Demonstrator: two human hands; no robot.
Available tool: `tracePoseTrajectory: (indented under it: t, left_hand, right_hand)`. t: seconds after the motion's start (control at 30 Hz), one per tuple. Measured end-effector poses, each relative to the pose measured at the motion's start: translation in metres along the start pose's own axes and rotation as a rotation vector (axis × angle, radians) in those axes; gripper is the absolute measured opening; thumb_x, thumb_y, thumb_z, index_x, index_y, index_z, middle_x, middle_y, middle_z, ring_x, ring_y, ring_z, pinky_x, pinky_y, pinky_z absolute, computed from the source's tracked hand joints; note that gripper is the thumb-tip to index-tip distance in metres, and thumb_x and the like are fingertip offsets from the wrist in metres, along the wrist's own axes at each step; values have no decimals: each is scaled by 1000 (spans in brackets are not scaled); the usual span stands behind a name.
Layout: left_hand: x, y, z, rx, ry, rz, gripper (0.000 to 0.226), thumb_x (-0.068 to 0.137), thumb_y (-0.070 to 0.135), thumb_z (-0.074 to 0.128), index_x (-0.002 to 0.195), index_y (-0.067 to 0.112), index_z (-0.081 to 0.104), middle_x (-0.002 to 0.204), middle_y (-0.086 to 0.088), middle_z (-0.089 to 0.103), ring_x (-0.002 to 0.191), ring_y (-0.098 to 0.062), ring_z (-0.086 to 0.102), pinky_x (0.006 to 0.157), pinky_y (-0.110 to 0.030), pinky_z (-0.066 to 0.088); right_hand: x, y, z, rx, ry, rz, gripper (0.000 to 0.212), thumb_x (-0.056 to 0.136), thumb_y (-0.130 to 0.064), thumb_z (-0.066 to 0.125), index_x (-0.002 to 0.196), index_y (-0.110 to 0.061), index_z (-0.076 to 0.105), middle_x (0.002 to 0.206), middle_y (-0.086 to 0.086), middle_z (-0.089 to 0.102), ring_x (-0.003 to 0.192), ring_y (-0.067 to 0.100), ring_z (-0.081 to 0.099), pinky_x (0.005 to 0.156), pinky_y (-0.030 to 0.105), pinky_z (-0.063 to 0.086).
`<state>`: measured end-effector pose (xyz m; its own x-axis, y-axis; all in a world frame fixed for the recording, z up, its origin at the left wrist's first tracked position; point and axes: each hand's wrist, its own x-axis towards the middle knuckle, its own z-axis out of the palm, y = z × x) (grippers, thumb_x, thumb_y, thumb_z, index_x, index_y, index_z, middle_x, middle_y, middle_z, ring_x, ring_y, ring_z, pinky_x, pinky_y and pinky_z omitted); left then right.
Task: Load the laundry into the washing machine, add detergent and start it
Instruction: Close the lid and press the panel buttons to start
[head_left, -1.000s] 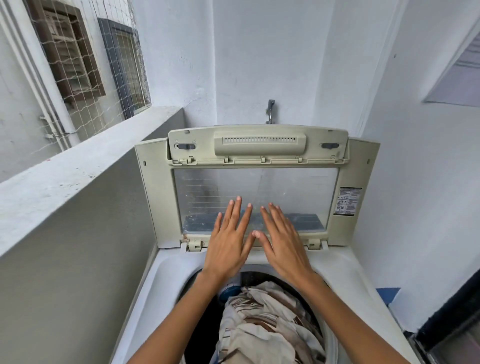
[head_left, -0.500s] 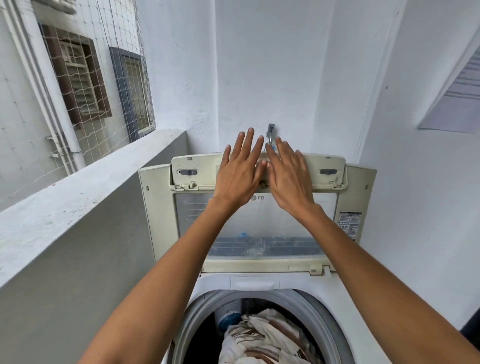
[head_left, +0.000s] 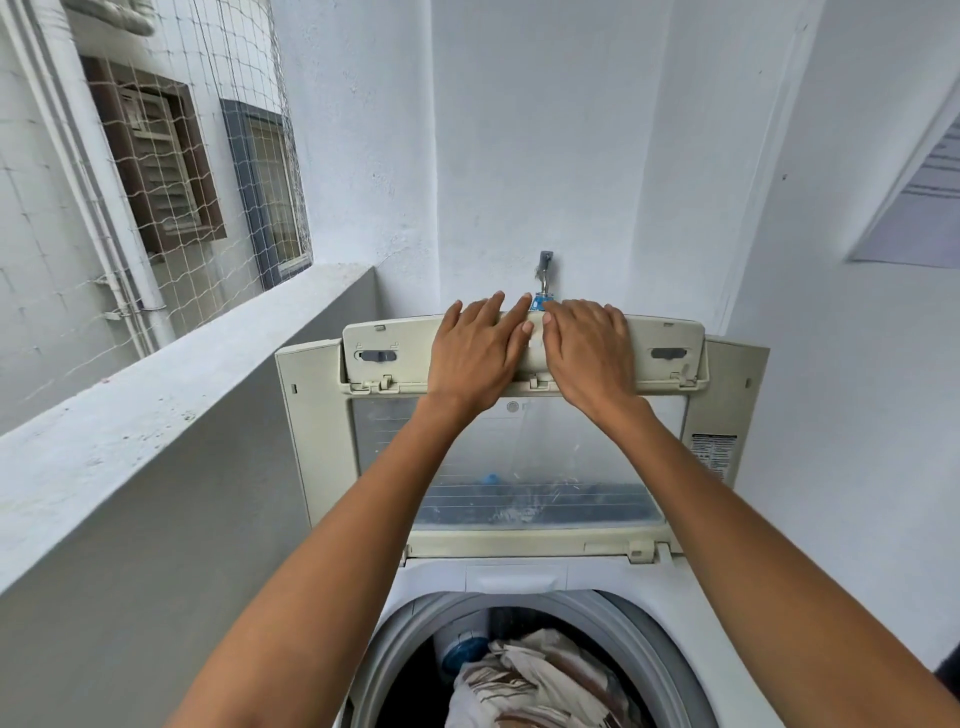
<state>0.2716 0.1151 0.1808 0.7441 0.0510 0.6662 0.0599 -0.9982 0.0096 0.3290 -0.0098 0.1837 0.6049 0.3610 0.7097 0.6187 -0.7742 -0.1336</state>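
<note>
Two bare hands rested on the raised lid (head_left: 519, 467) of a top-loading washing machine (head_left: 691, 613). The lid stood almost upright behind the tub opening, hinged at its lower edge, its long axis running left to right and its inner face turned toward the viewer. The left hand (head_left: 475, 353) lay flat on the lid's cream plastic top section, fingers extended and close together, their tips reaching over the upper edge. The right hand (head_left: 589, 348) lay just beside it, knuckles bent and fingers curled over the same edge; whether they gripped it could not be told. The thumbs nearly met at the centre.

Below the hands, the lid's window was a clear, scuffed panel with horizontal ribs near its base, framed in yellowed cream plastic. A round logo (head_left: 512, 407) sat under the top section, its lettering unreadable. A printed label (head_left: 712, 456) on the right frame was too small to read.

Laundry (head_left: 530, 686), a crumpled cream and brown striped fabric, lay inside the drum (head_left: 405, 675) beneath a grey circular rim. A tap (head_left: 544, 270) projected from the rough white wall behind. A concrete ledge (head_left: 156, 395) ran along the left, netting (head_left: 197, 156) above it.
</note>
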Motion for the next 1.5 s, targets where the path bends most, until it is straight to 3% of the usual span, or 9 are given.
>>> tracePoseTrajectory:
  t: [0.13,0.47,0.67,0.77,0.93,1.2,1.33,1.5]
  left_hand:
    - [-11,5,-4,-8,97,3,52,96,40,18,135,22,48,124,-8,60,116,-26,53,103,-43,32]
    - [-59,30,-28,-41,275,23,38,97,36,36,127,27,56,104,-1,64,100,-21,56,96,-36,34]
    - [-89,49,-46,-108,278,-64,36,93,45,41,120,31,61,96,3,62,91,-21,54,91,-31,27]
    - [-104,57,-54,-137,268,-90,34,93,47,42,116,33,62,90,4,60,87,-21,53,87,-30,27]
    - [-136,69,-65,-136,212,-72,36,93,50,39,110,28,63,86,4,62,84,-22,55,83,-31,28]
    - [-174,76,-91,-233,52,-27,47,86,59,42,97,22,69,79,1,70,75,-25,62,68,-28,33]
    - [-193,78,-99,-255,-123,-47,51,81,69,36,107,36,66,90,5,72,86,-22,64,62,-27,35]
    - [-228,88,-96,-310,-244,-117,43,81,65,51,110,37,63,101,14,68,97,-14,61,67,-28,40]
  right_hand:
    - [-11,-2,-7,1,37,-8,56,93,-35,11,119,-15,56,111,5,63,110,25,52,102,41,29]
    - [-64,-9,-43,33,91,-45,44,95,-32,22,118,-17,56,108,5,60,109,25,51,104,39,23]
    - [-90,-8,-68,65,57,-70,32,94,-32,35,111,-19,59,95,5,62,93,28,54,89,32,24]
    - [-105,-9,-82,84,-22,-86,29,96,-33,37,113,-20,58,98,4,63,95,27,54,88,32,25]
    - [-130,-8,-106,131,-189,-139,26,96,-33,40,118,-27,53,107,-2,65,102,23,54,85,33,25]
    - [-166,-4,-125,375,-308,-87,24,88,-36,57,111,-36,63,109,-9,68,105,17,57,90,33,28]
    - [-193,-5,-128,430,-374,-61,27,86,-34,60,111,-42,62,106,-8,67,106,16,55,87,30,24]
    - [-230,-7,-128,455,-472,6,33,82,-31,66,111,-46,61,111,-13,65,110,15,50,87,27,23]
